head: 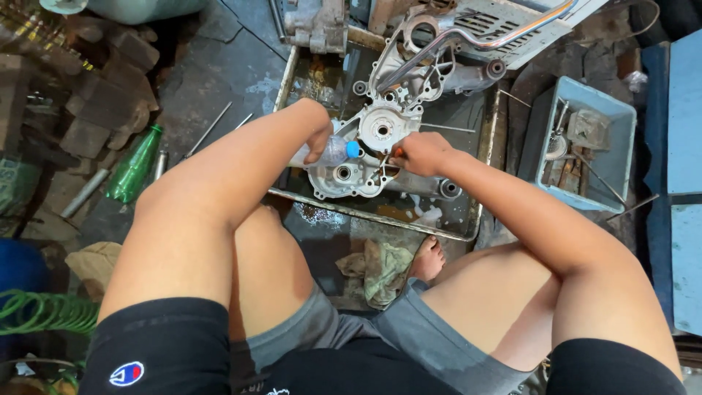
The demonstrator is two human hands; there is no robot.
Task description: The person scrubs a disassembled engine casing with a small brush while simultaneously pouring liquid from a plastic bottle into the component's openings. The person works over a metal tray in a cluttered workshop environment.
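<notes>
Gripping a clear bottle (333, 152) w/ left hand (319, 137) fingers wrapped tight (blue cap), right hand (420, 152) fingers pinched on orange-handled tool (395, 153).

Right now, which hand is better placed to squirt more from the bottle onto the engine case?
Left. The left hand already holds the clear bottle, blue cap toward the engine case. The right hand is busy with a small orange-tipped tool.

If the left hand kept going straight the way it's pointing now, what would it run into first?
The left hand, with a clear plastic bottle in its grip, points toward the right hand. It would probably meet the grey engine casing in the metal tray first, though depth is hard to judge from above.
</notes>
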